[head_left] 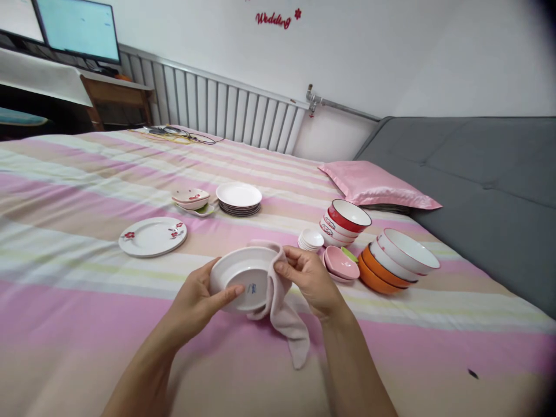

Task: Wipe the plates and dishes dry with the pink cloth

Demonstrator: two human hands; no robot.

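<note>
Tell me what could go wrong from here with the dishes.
The white dish could slip: the left hand holds one side, while the fingers of the right hand pinch the cloth at its other edge, perhaps giving a less sure grip.

The right hand is near the pink dishes, so a wide swing might knock them.

The large stacked bowls stand on a bed, which may give and let them tip.

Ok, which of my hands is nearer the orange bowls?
Right. Your right hand, pinching the cloth, is left of the orange bowls, with pink bowls between; your left hand, holding the white dish, is farther left.
</note>
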